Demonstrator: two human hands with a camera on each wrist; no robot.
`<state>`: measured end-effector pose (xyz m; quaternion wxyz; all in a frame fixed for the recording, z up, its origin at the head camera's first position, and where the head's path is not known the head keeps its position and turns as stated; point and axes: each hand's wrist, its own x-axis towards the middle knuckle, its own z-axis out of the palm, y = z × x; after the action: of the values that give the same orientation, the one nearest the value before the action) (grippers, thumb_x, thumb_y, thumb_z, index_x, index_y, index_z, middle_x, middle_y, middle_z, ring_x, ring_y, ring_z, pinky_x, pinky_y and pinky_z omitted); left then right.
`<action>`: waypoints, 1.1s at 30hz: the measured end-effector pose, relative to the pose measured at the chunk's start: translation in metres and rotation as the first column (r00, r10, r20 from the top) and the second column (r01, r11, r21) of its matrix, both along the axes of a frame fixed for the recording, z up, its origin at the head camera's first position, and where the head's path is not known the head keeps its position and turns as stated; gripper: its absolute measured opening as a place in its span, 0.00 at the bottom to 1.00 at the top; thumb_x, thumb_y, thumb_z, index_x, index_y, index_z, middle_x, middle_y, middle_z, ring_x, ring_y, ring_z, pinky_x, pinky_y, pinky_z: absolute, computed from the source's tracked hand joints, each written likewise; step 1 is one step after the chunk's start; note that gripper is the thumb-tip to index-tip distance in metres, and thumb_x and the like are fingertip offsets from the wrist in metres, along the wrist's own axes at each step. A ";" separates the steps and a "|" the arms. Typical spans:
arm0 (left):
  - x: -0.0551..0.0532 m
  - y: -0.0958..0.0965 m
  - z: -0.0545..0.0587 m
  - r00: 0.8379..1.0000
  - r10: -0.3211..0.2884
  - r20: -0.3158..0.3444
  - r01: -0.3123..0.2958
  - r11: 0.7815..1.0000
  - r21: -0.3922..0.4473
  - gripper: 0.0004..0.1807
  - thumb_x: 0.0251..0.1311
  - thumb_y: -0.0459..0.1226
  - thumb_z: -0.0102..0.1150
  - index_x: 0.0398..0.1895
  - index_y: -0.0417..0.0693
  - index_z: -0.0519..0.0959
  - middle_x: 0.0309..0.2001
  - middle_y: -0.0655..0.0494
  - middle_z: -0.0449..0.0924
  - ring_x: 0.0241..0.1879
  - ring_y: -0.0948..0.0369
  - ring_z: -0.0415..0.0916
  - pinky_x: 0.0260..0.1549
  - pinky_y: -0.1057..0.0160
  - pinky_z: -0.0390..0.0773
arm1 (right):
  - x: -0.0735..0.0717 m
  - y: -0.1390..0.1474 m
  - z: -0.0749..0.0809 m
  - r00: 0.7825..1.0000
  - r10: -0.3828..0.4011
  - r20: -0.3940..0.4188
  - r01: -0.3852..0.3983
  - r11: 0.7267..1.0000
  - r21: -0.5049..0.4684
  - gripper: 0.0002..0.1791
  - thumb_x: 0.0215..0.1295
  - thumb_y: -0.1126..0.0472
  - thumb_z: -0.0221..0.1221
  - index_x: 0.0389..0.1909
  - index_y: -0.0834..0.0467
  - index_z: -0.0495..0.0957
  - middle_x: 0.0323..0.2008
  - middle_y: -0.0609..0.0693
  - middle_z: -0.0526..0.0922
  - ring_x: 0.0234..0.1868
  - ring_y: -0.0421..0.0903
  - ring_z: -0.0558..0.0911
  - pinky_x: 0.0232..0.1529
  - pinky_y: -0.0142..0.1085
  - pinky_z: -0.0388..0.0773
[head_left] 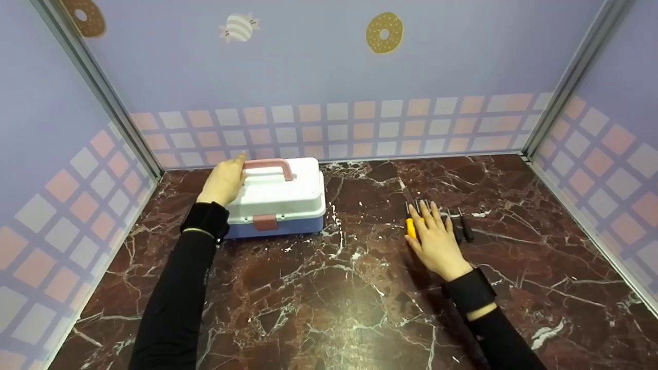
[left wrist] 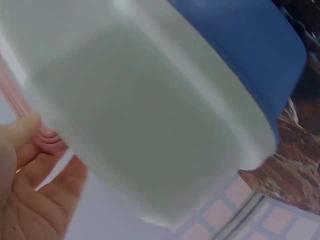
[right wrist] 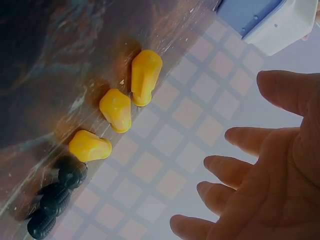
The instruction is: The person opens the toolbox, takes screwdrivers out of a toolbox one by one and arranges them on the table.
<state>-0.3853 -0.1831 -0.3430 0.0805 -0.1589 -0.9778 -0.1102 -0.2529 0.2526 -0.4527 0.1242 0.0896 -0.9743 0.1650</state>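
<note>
A toolbox (head_left: pixel 288 198) with a white lid and blue base stands closed near the back wall, its pink latch (head_left: pixel 265 222) facing the front. My left hand (head_left: pixel 222 181) grips the left end of its pink carrying handle (head_left: pixel 266 163); the thumb and fingers show around that handle in the left wrist view. My right hand (head_left: pixel 437 246), fingers straight and spread, hovers over a row of screwdrivers. Three have yellow handles (right wrist: pixel 146 72) and three have black handles (right wrist: pixel 55 200). In the head view this hand covers part of the row, with metal shafts pointing toward the wall.
Dark red marbled tabletop (head_left: pixel 329 293) lies under everything. A lilac back wall (head_left: pixel 318 77) with pink and white squares rises close behind the toolbox, and side panels (head_left: pixel 617 123) bound the table left and right.
</note>
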 end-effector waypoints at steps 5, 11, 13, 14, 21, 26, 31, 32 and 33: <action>0.019 0.010 0.010 0.998 0.036 0.045 -0.034 0.999 -0.037 0.41 0.75 0.47 0.43 0.79 0.38 0.37 0.79 0.37 0.37 0.75 0.34 0.44 0.71 0.33 0.54 | 0.001 0.000 -0.002 1.000 -0.001 0.011 0.001 1.000 0.005 0.37 0.71 0.53 0.56 0.76 0.59 0.55 0.76 0.65 0.52 0.78 0.67 0.47 0.71 0.72 0.47; 0.048 0.027 0.019 0.999 0.025 -0.042 -0.026 1.000 -0.012 0.42 0.74 0.54 0.40 0.80 0.44 0.36 0.80 0.43 0.35 0.78 0.39 0.38 0.74 0.34 0.44 | 0.001 0.001 -0.001 1.000 0.001 0.006 -0.001 1.000 0.007 0.37 0.72 0.53 0.55 0.77 0.58 0.55 0.77 0.66 0.50 0.77 0.67 0.47 0.71 0.71 0.47; 0.055 0.033 0.018 0.998 0.017 -0.053 -0.018 1.000 -0.016 0.42 0.74 0.54 0.39 0.80 0.44 0.37 0.80 0.42 0.36 0.78 0.39 0.38 0.75 0.35 0.43 | 0.001 0.001 -0.001 1.000 0.001 0.003 -0.001 1.000 0.004 0.37 0.72 0.54 0.55 0.77 0.58 0.55 0.77 0.66 0.50 0.77 0.67 0.47 0.71 0.72 0.46; 0.058 0.036 0.018 0.998 0.014 -0.057 -0.015 1.000 -0.016 0.43 0.74 0.55 0.39 0.80 0.43 0.38 0.80 0.42 0.37 0.78 0.40 0.38 0.75 0.36 0.43 | 0.001 0.001 0.000 1.000 0.002 0.003 -0.002 1.000 0.000 0.37 0.72 0.54 0.55 0.77 0.58 0.55 0.77 0.66 0.50 0.78 0.67 0.46 0.71 0.71 0.46; 0.071 0.055 -0.002 0.998 0.016 -0.053 -0.015 1.000 0.009 0.45 0.72 0.57 0.43 0.80 0.45 0.39 0.81 0.46 0.35 0.79 0.43 0.36 0.76 0.39 0.40 | 0.000 0.001 0.000 1.000 0.000 -0.007 0.000 1.000 -0.003 0.36 0.72 0.54 0.55 0.77 0.58 0.55 0.77 0.66 0.50 0.78 0.67 0.46 0.71 0.72 0.46; 0.062 0.058 -0.018 0.999 0.019 -0.050 -0.020 1.000 -0.010 0.50 0.67 0.63 0.46 0.80 0.45 0.39 0.80 0.44 0.35 0.79 0.43 0.35 0.76 0.39 0.39 | 0.000 0.002 0.000 1.000 0.000 -0.011 0.000 1.000 0.002 0.36 0.71 0.54 0.56 0.76 0.58 0.55 0.76 0.66 0.51 0.78 0.67 0.47 0.70 0.72 0.47; 0.046 0.052 -0.030 0.999 0.047 -0.016 -0.047 0.999 -0.022 0.58 0.61 0.69 0.48 0.80 0.45 0.38 0.80 0.44 0.32 0.79 0.43 0.32 0.77 0.39 0.35 | -0.001 0.003 0.001 1.000 -0.002 0.007 0.002 1.000 0.007 0.37 0.72 0.53 0.55 0.77 0.57 0.53 0.77 0.65 0.48 0.78 0.66 0.45 0.71 0.72 0.45; 0.044 0.051 -0.032 0.999 0.050 -0.018 -0.050 0.999 -0.021 0.58 0.60 0.70 0.47 0.80 0.45 0.37 0.80 0.44 0.32 0.79 0.43 0.32 0.77 0.40 0.35 | -0.001 0.003 0.001 1.000 -0.003 0.009 0.003 1.000 0.009 0.37 0.72 0.53 0.55 0.77 0.57 0.53 0.78 0.65 0.48 0.78 0.66 0.45 0.71 0.72 0.45; 0.043 0.050 -0.034 0.998 0.053 -0.022 -0.053 0.998 -0.021 0.59 0.60 0.70 0.47 0.80 0.45 0.37 0.80 0.44 0.32 0.79 0.44 0.32 0.77 0.40 0.35 | -0.001 0.004 0.001 1.000 -0.003 0.011 0.003 1.000 0.010 0.37 0.72 0.53 0.55 0.77 0.57 0.53 0.78 0.65 0.48 0.78 0.66 0.45 0.71 0.72 0.44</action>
<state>-0.3422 -0.1333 -0.3775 0.0923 -0.1349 -0.9819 -0.0960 -0.2542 0.2563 -0.4520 0.1185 0.0877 -0.9759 0.1607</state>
